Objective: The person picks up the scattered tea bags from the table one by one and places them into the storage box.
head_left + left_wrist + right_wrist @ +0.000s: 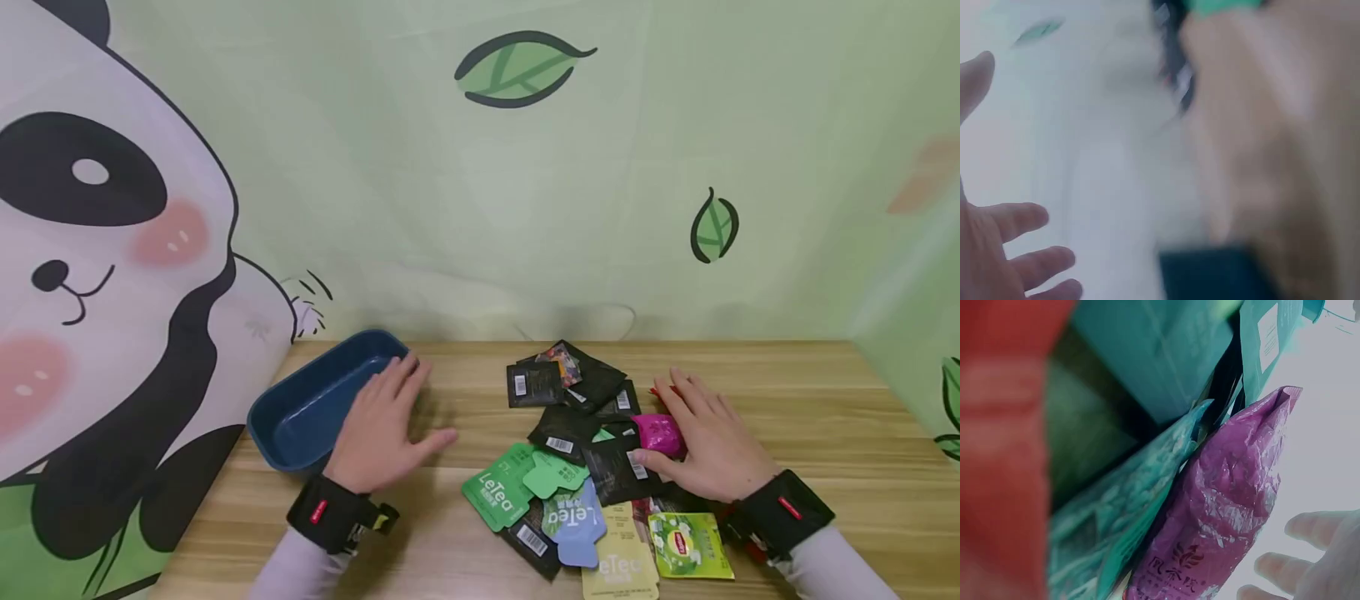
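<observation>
My left hand (381, 427) is spread over the right side of a dark blue oblong basin (279, 417), fingers straight and nothing in them. In the left wrist view its fingers (1041, 265) are apart and bare. My right hand (708, 437) lies with extended fingers at the right side of a pile of tea packets. Beside its thumb and partly covered by it is a shiny magenta tea packet (659, 435). The right wrist view shows this magenta packet (1216, 506) standing out from its neighbours, with fingertips (1304, 528) right of it.
Black sachets (566, 432) fill the back and middle of the pile. Green LeTea packets (497, 487), a blue one (581, 529), a cream one (619, 558) and a yellow-green Lipton packet (690, 546) lie nearer. Behind the wooden table (450, 362) hangs a panda-printed cloth (375, 192).
</observation>
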The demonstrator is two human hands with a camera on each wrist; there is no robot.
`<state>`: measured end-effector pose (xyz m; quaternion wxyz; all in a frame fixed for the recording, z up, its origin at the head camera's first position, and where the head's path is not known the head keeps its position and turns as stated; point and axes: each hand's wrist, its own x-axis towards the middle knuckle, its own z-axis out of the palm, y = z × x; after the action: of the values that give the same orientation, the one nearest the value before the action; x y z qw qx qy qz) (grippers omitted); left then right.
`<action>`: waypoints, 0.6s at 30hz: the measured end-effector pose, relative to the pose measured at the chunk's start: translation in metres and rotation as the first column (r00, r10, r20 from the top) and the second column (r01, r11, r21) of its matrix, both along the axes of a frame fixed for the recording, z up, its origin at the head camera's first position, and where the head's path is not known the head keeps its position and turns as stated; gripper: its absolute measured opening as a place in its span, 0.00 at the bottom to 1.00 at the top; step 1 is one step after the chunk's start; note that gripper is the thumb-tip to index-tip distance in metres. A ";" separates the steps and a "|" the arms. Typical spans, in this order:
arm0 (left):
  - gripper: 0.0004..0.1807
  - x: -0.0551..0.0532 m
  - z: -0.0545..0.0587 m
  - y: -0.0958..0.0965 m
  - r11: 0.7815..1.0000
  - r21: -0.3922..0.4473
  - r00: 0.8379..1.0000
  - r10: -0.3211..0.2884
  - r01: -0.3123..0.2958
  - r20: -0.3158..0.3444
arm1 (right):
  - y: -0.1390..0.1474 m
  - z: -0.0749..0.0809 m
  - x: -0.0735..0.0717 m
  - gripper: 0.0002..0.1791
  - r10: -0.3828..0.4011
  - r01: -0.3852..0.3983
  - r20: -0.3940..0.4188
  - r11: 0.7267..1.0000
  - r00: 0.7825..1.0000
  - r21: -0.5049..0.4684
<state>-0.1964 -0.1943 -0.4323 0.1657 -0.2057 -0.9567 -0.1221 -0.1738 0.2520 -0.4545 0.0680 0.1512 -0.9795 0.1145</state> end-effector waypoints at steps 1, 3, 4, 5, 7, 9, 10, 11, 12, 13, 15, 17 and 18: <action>0.55 -0.001 0.006 -0.011 0.999 0.017 1.000 0.030 -0.030 0.005 | 0.000 0.000 0.000 0.64 0.000 0.000 0.001 1.000 1.000 0.001; 0.54 -0.004 0.016 -0.036 0.995 0.049 0.996 0.091 -0.092 0.017 | 0.000 0.000 -0.001 0.64 -0.002 0.002 0.004 1.000 1.000 0.004; 0.54 -0.006 0.020 -0.049 0.991 0.065 0.993 0.119 -0.120 0.021 | 0.000 0.001 -0.001 0.64 -0.002 0.002 0.006 1.000 1.000 0.005; 0.55 -0.007 0.024 -0.062 0.986 0.073 0.988 0.150 -0.152 0.037 | 0.000 0.001 -0.001 0.64 -0.002 0.002 0.008 1.000 1.000 0.005; 0.55 -0.008 0.028 -0.088 0.975 0.086 0.977 0.201 -0.207 0.073 | 0.000 0.001 -0.001 0.64 -0.002 0.002 0.013 1.000 1.000 0.006; 0.55 -0.010 0.030 -0.110 0.964 0.087 0.963 0.241 -0.253 0.124 | 0.000 0.002 -0.001 0.63 -0.005 0.004 0.018 1.000 1.000 0.005; 0.55 -0.010 0.030 -0.120 0.958 0.086 0.954 0.259 -0.273 0.149 | 0.000 0.002 -0.001 0.63 -0.007 0.006 0.019 1.000 1.000 0.005; 0.55 -0.010 0.030 -0.129 0.952 0.081 0.944 0.278 -0.295 0.178 | 0.001 0.002 -0.001 0.63 -0.009 0.009 0.020 1.000 1.000 0.007; 0.55 -0.010 0.029 -0.137 0.947 0.080 0.936 0.290 -0.310 0.197 | 0.001 0.003 -0.001 0.63 -0.010 0.010 0.021 1.000 1.000 0.006; 0.54 -0.011 0.028 -0.145 0.943 0.079 0.929 0.301 -0.323 0.214 | 0.001 0.003 -0.001 0.63 -0.010 0.010 0.023 1.000 1.000 0.006; 0.53 -0.012 0.024 -0.158 0.936 0.078 0.918 0.317 -0.343 0.238 | 0.002 0.003 -0.001 0.62 -0.010 0.010 0.025 1.000 1.000 0.005; 0.52 -0.013 0.019 -0.168 0.929 0.075 0.907 0.332 -0.362 0.259 | 0.003 0.003 -0.001 0.60 -0.004 0.004 0.025 1.000 1.000 0.001; 0.51 -0.014 0.017 -0.173 0.925 0.070 0.901 0.343 -0.373 0.267 | 0.003 0.003 -0.001 0.59 0.001 -0.001 0.023 1.000 1.000 -0.002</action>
<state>-0.2101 -0.3669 -0.4154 0.0755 0.0009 -0.9823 -0.1713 -0.1752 0.2552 -0.4520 0.0570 0.1503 -0.9800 0.1172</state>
